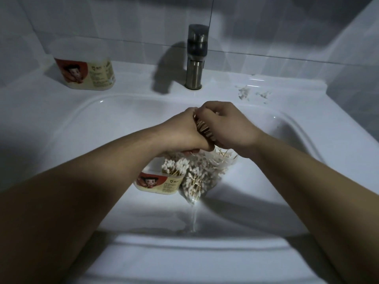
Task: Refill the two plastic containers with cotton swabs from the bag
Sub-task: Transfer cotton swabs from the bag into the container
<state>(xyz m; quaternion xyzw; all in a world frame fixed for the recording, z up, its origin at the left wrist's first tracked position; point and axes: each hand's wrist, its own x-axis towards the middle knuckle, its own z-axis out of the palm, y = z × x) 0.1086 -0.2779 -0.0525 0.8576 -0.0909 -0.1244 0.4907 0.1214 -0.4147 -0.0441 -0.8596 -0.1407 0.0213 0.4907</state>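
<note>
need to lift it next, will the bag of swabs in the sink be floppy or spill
Probably floppy: the thin bag sags on the sink slope. Likely light, holding only cotton swabs. Its top looks open, so swabs may spill if tipped.

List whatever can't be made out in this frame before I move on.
All head view:
- Swab bundle: its size, covered by left hand and right hand.
- Bag mouth: hidden under the hands.
- Rear container: fill level, too dim.
- Front container: label text too small; far rim behind left wrist.
</note>
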